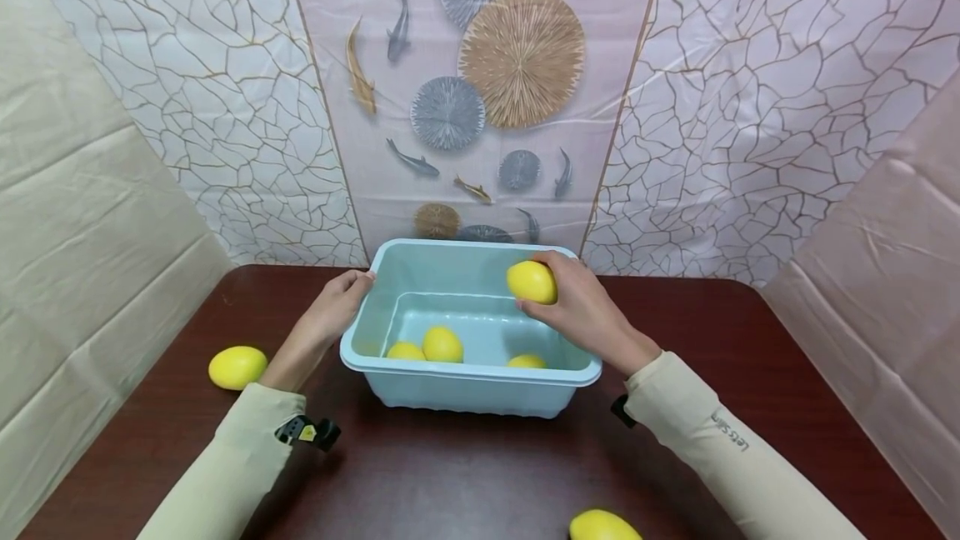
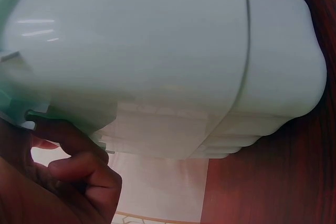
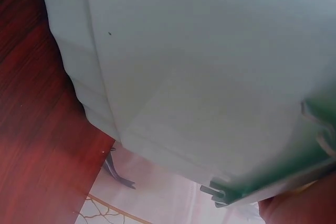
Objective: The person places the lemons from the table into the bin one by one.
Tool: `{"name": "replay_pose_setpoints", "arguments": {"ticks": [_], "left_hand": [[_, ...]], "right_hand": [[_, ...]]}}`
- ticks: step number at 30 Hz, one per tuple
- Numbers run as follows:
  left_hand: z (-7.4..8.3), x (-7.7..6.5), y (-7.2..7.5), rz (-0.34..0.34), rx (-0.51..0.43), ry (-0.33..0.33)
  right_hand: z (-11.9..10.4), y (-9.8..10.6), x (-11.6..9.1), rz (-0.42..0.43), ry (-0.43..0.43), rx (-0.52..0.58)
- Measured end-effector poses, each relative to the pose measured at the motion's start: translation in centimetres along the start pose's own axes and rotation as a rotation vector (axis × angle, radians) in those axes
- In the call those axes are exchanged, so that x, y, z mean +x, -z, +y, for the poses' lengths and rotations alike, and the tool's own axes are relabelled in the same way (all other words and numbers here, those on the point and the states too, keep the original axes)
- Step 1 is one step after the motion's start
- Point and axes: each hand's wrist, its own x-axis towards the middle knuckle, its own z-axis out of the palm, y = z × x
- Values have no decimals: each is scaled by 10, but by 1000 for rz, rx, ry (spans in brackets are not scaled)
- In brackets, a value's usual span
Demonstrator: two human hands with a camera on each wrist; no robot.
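A light blue plastic basin stands on the table, with several yellow lemons inside, among them one lemon near the middle of its front wall. My right hand grips another lemon over the basin's right side. On the opposite side, my left hand holds the basin's left rim. Its curled fingers show under the rim in the left wrist view. The right wrist view is filled mostly by the basin's outer wall; only a bit of the right hand shows there, and its lemon is hidden.
One lemon lies on the dark red table beside the left forearm. Another lemon sits at the bottom edge of the head view. A patterned wall covering rises right behind the table.
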Motion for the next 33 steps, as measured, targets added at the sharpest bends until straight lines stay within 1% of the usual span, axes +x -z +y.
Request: {"name": "replay_pose_setpoints", "arguments": {"ticks": [11,14,18,22,27,30,33], "left_hand": [[5,1,0,-2,-4,-8],[5,2,0,1,-5,-10],[3,3,-1,5,-4,-23],[2,4,-2,5,-10,-22],[0,5,-3,6,-13,-15],[0,3,-2,12,-4,-8],[1,1,-1,15,-3,-7]], "right_hand": [[-1,3,-1,21,-8,-46],[0,3,-2,28,3,-49],[2,2,-2,37,16,-24],[4,3,-4,43,4,29],[3,11,-11,52,8,61],[-1,19,-19,69,40,51],[-6,30,-31,98,76,26]]}}
